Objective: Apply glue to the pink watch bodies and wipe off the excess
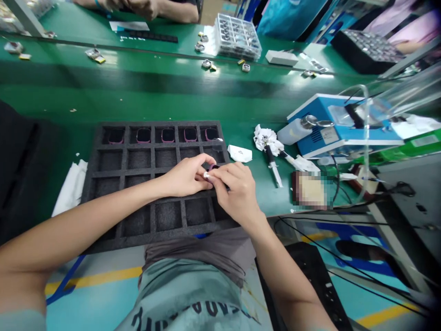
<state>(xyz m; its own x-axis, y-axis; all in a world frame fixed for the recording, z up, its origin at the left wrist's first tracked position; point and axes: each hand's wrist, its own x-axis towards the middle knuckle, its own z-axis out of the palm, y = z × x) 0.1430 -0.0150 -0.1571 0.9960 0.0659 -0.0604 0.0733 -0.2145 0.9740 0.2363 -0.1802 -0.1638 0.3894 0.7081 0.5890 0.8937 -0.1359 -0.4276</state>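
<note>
Above the right part of a black foam tray [140, 173], my two hands meet. My left hand [184, 177] is closed around a small watch case [214, 167] with a purple rim and dark face, mostly hidden by fingers. Pinched in my right hand [238, 186] is a small white wipe [206, 175], pressed against the case's edge. Several similar purple-rimmed watch cases [143, 135] lie in the tray's far row, one per compartment. A folded white wipe [240, 153] rests on the bench just right of the tray.
Right of the tray lie a tool with a crumpled white wipe [268, 140], a plastic bottle [292, 132] and a blue machine [330, 124]. Cables [339, 184] hang at the bench's right edge. Across the bench stand a clear parts box [237, 37] and another person's hands [144, 7].
</note>
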